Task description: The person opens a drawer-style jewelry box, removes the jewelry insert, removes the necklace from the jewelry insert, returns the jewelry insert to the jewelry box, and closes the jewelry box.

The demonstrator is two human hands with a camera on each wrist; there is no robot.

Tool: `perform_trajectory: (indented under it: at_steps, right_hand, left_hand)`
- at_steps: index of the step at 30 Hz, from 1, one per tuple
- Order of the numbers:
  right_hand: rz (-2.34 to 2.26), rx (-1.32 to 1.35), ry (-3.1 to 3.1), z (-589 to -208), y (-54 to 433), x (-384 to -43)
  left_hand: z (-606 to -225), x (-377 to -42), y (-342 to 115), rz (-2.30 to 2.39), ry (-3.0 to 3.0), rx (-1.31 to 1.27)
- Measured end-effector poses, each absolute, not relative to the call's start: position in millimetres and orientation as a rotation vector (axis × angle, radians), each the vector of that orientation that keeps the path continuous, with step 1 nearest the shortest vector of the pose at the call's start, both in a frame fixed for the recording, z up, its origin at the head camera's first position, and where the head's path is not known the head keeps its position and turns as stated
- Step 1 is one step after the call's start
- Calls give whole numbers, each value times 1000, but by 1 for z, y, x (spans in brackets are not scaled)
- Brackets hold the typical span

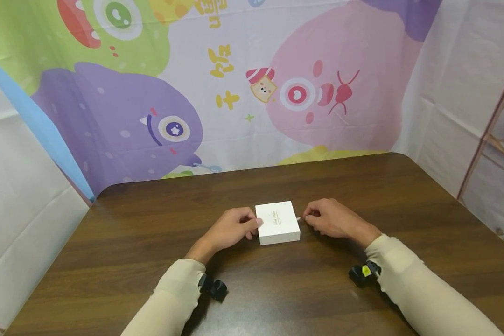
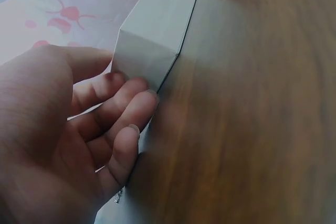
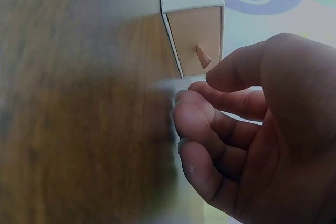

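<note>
A small white drawer box (image 1: 282, 231) with gold lettering on its lid lies flat on the brown table. At its left side my left hand (image 1: 233, 227) grips it, thumb on the top edge and fingers bent against the side wall (image 2: 139, 59). From the opposite end, a pale inner drawer front (image 3: 184, 32) set within the white sleeve, sticks out a short ribbon tab (image 3: 203, 57). My right hand (image 1: 332, 218) is close by that tab, its fingers loosely curled and thumb tip right beside the ribbon. Thumb and fingers stand apart, holding nothing.
The wooden table (image 1: 151, 242) reaches back to a hanging cloth (image 1: 235, 140) printed with cartoon monsters. Pale cloth (image 1: 21, 196) hangs at the left, and more at the right. Each wrist carries a small black camera (image 1: 218, 290) on a strap.
</note>
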State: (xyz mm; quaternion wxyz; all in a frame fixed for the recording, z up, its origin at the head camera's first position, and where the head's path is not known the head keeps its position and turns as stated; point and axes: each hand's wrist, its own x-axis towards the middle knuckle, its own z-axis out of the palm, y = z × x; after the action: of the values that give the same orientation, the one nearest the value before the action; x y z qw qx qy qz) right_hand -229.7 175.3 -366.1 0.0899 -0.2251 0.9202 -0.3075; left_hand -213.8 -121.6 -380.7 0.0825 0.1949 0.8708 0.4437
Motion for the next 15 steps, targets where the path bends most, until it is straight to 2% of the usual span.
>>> perform_trajectory:
  at_steps: [15]
  right_hand:
    - [-930, -683, 2736, -366, 176, -229]
  left_hand:
    - [-380, -214, -122, 1477, 2738, 471]
